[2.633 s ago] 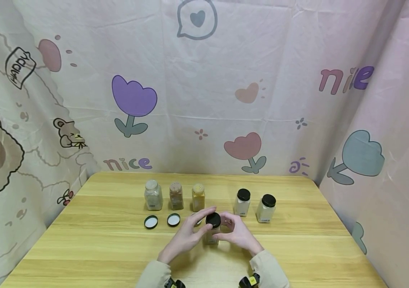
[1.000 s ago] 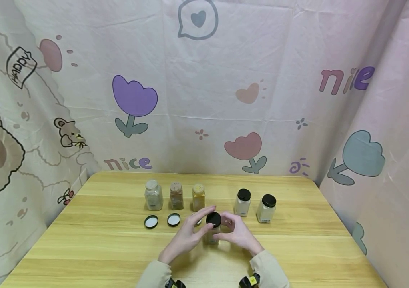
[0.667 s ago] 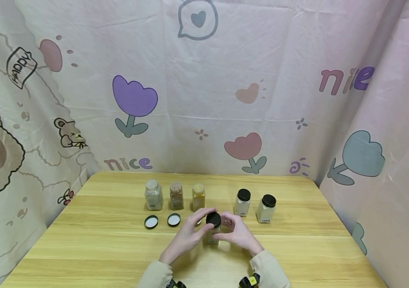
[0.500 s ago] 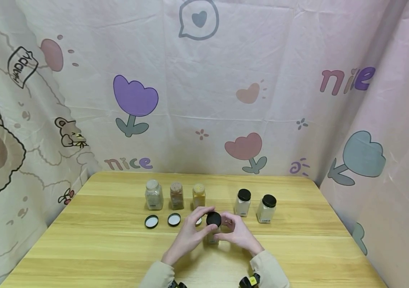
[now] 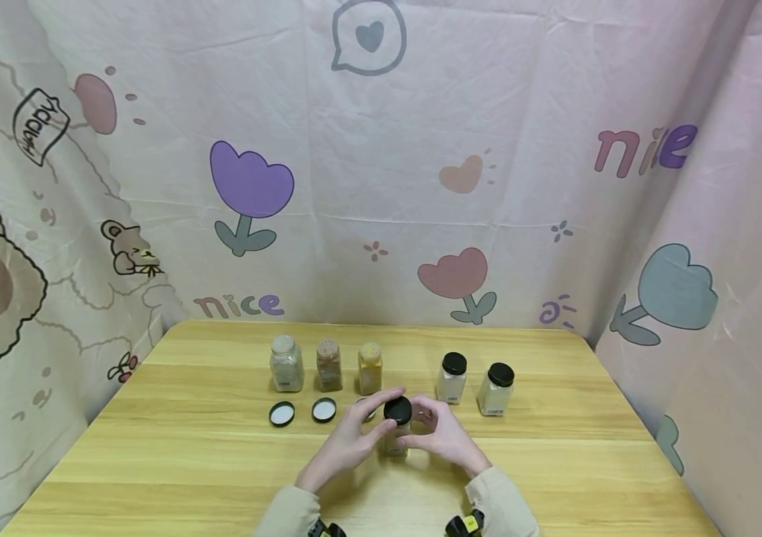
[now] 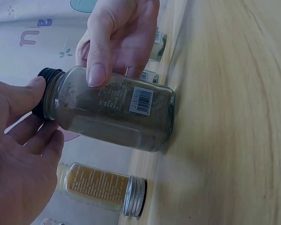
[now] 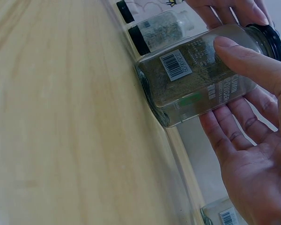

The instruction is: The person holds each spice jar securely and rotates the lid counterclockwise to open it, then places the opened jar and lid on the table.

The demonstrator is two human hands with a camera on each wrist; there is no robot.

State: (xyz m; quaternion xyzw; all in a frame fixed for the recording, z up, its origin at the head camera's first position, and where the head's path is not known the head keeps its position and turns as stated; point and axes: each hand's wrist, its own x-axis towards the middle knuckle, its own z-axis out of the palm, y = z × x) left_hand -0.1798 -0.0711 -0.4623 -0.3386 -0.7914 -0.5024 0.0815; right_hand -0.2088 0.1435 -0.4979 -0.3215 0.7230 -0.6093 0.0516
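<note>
A glass spice jar of brownish powder stands upright on the table, with a black lid on top. My left hand pinches that lid between thumb and fingers, as the left wrist view shows close up. From the other side, my right hand grips the glass body, its thumb lying across the front. A barcode label shows low on the glass. Behind my left fingers a loose lid is partly hidden.
Three jars without black lids, one pale, one brown and one yellow, stand at the back left. Two upturned lids lie before them. Two black-capped white jars stand to the right. A printed curtain hangs behind.
My left hand drifts right a little and then back left, its fingers shifting slightly around the lid. The jar and my right hand stay in place.
</note>
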